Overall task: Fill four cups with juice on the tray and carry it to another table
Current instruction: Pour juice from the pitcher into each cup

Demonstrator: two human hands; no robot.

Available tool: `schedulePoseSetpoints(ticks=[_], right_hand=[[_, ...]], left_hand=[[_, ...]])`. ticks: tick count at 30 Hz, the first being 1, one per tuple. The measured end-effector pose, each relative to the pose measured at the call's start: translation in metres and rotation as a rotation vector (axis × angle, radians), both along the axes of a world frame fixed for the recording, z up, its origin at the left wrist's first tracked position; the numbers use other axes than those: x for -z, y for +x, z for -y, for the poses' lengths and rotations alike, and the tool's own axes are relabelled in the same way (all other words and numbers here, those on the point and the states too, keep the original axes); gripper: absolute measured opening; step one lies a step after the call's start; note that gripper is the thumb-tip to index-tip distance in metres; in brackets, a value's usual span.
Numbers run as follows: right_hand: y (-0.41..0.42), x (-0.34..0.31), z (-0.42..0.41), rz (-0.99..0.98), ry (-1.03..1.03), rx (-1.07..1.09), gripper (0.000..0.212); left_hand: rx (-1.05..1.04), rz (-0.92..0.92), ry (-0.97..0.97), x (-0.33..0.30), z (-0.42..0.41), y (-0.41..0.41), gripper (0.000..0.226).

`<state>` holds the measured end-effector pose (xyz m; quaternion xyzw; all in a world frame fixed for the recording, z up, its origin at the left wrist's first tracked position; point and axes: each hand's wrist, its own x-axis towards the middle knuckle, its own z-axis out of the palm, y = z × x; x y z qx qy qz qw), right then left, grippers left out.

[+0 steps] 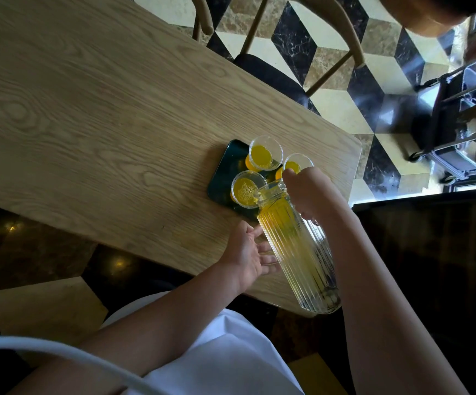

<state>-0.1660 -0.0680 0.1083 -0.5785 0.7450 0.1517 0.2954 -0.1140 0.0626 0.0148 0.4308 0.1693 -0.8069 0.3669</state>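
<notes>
Right hand (306,192): fingers curled tight round the neck and handle of the tall ribbed clear glass pitcher (296,249), knuckles up, forearm running down to the lower right
Left hand (249,253): palm up, fingers spread loosely open, fingertips touching the pitcher's ribbed side from below
Pitcher: tipped steeply, mouth over the nearest clear plastic cup (246,192), yellow juice in its upper part
Cups: three in view hold yellow juice, nearest, far one (265,153), right one (296,163) partly behind the right hand
Tray: dark rectangular tray (225,172) under the cups, near the corner of the light wooden table (88,109)
</notes>
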Motion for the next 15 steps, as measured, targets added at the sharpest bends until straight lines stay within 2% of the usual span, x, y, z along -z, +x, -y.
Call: schedulePoseSetpoints(ticks=[8,15], right_hand=[[0.0012,-0.0005,0.0043,0.089,0.021,-0.06,0.037],[0.007,0.005,0.0071,0.019,0.064,-0.096,0.038]], left_hand=[[-0.054,-0.141,-0.005,0.0029,-0.003,-0.0026,0.071],[-0.092,-0.199,0.001,0.0061,-0.0034,-0.0056,0.072]])
